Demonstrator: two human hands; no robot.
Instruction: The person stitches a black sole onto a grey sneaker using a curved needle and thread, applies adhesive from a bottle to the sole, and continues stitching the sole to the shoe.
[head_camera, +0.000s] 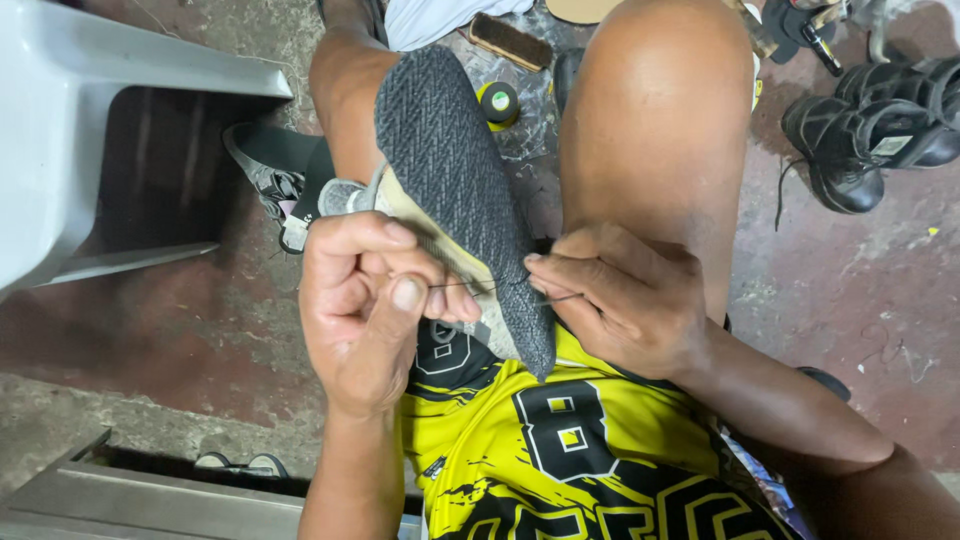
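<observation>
Closest to the camera is the yellow-and-black jersey (560, 450), and right above it both hands meet at the near end of a shoe (455, 190) that lies sole-up across the lap, between the knees, toe pointing at the person's belly. Propped like that, the seam where the dark grooved sole (450, 150) meets the paler upper faces up and sits within easy reach, which looks like why it's wedged there instead of resting on the floor. The left hand (365, 300) is curled tight, thumb pressed against the fingers, and seems to pinch a thin thread (460, 286) at the sole's left edge; I can't make out a needle for sure. The right hand (625, 300) is closed too, fingertips bunched against the sole's right edge, with a thin dark strand (560, 297) running out from under them, so it looks like the line is kept taut from both sides. The right knee (655, 120) rises big just past that hand and braces the shoe from the right. Farther out on the stained concrete floor (850, 290), a small round tin (498, 102) with a yellow-green lid and a brush (510, 42) sit just beyond the shoe's heel, close enough to grab. Far right there's a bunch of black shoes (860, 135) parked out of the way, and on the far left a grey plastic chair (90, 130).
</observation>
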